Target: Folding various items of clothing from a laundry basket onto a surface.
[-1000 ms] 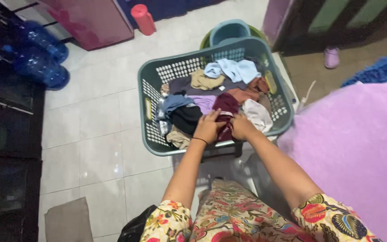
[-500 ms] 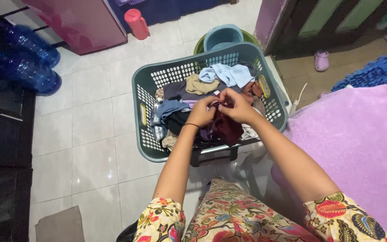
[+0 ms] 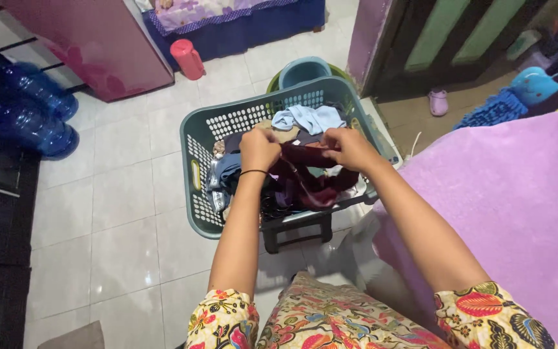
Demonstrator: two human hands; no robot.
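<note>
A maroon garment (image 3: 310, 173) hangs stretched between my two hands above a grey-green laundry basket (image 3: 196, 143). My left hand (image 3: 259, 148) grips its left end and my right hand (image 3: 349, 147) grips its right end. The basket stands on a low dark stool (image 3: 295, 231) and is full of mixed clothes, among them a pale blue piece (image 3: 308, 117) at the back and a blue piece (image 3: 222, 171) on the left. A thin dark band circles my left wrist.
A bed with a lilac cover (image 3: 505, 207) lies to the right. Two blue water bottles (image 3: 30, 110) rest at the left by a dark cabinet. A pink flask (image 3: 187, 59), a pink cabinet (image 3: 92, 45) and stacked basins (image 3: 301, 70) stand behind the basket on the white tiled floor.
Both hands lifted the maroon garment out of the basket and moved apart, spreading it between them. The view shifted so the basket sits higher in the picture.
</note>
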